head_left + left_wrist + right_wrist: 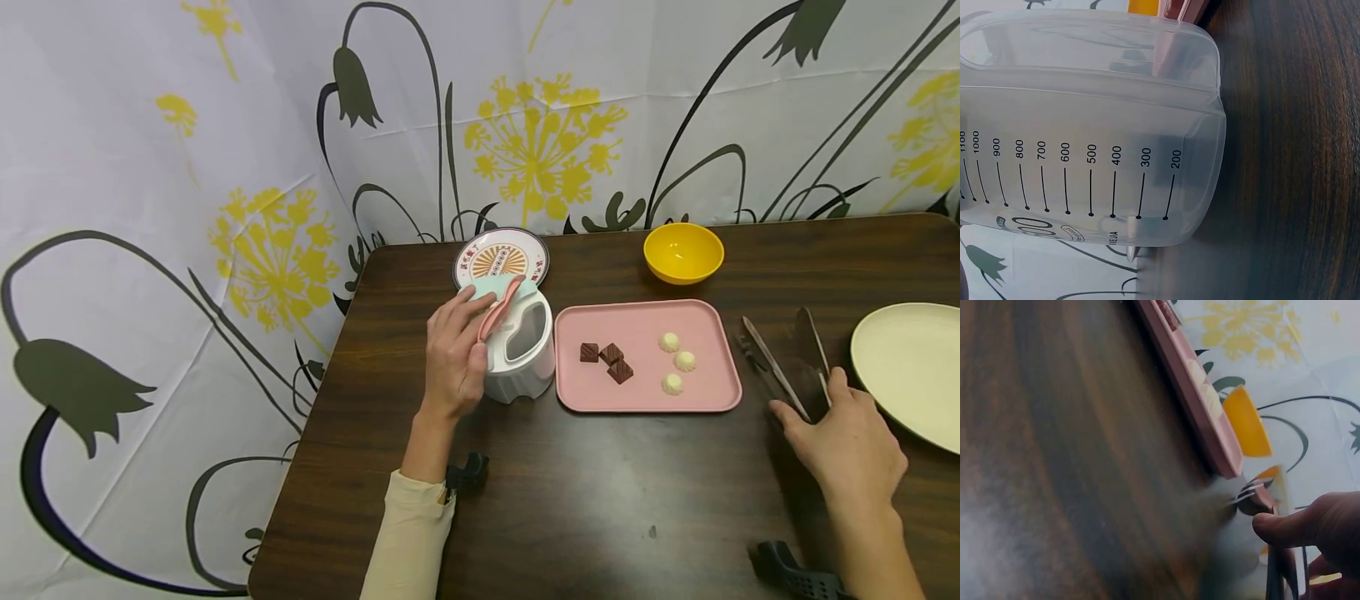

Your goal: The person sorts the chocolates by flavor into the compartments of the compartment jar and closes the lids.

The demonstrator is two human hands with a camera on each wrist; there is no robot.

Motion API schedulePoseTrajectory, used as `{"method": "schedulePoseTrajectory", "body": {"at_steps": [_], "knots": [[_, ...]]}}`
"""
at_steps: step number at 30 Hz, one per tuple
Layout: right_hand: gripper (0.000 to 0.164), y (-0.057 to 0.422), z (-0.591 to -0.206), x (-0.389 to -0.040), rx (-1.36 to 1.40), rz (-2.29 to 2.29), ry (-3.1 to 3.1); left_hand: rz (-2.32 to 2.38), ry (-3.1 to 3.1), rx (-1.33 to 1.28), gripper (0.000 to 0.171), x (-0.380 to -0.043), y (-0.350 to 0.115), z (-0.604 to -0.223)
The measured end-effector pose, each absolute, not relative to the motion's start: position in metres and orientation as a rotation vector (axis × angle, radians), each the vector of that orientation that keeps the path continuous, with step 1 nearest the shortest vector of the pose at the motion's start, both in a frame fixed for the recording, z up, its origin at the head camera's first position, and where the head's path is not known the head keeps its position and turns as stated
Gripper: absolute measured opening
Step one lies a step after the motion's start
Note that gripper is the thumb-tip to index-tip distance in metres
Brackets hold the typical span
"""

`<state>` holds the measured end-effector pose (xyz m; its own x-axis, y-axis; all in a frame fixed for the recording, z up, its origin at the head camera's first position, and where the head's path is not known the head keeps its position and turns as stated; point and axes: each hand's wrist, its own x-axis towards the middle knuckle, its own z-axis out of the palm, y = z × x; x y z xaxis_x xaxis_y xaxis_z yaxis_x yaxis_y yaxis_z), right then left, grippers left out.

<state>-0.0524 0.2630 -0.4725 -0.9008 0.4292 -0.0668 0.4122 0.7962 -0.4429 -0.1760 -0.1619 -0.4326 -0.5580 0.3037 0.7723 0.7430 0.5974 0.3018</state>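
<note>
My left hand (pixel 456 350) is at the top of a measuring container with a white top (pixel 519 354), pinching its raised pink flap lid (pixel 501 308) between thumb and fingers. A mint-green flap (pixel 501 285) lies behind it, and an oval opening shows beside the pink one. Up close in the left wrist view, the clear wall (pixel 1091 125) carries printed volume marks. My right hand (pixel 855 442) grips metal tongs (pixel 776 367), whose two arms spread apart, one end tined and the other broad. Between the tongs' ends there is only table; the right wrist view shows the thumb against the metal.
A pink tray (pixel 648 400) holds several dark chocolate squares (pixel 620 371) and 3 cream-white drops (pixel 672 384). Behind it stands a yellow bowl (pixel 683 254). A printed plate (pixel 536 258) is behind the container, and a cream plate (pixel 911 367) lies at the right.
</note>
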Motion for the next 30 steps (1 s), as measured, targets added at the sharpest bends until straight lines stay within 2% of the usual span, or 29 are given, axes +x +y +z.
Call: {"method": "schedulePoseTrajectory", "body": {"at_steps": [7,17,20,30], "knots": [[0.084,0.267,-0.477,-0.050,-0.694,0.724,-2.921,-0.827,-2.132,-0.820,0.062,-0.176,-0.162,-0.433],[0.077,0.266,-0.474,-0.048,-0.860,0.844,-2.776,-0.844,-2.124,-0.817,0.060,-0.175,-0.161,-0.432],[0.075,0.264,-0.471,-0.047,-0.755,0.879,-2.713,-0.850,-2.123,-0.814,0.060,-0.175,-0.160,-0.432],[0.071,0.234,-0.463,-0.051,-0.149,0.874,-2.660,-0.863,-2.113,-0.812,0.060,-0.175,-0.160,-0.433]]}}
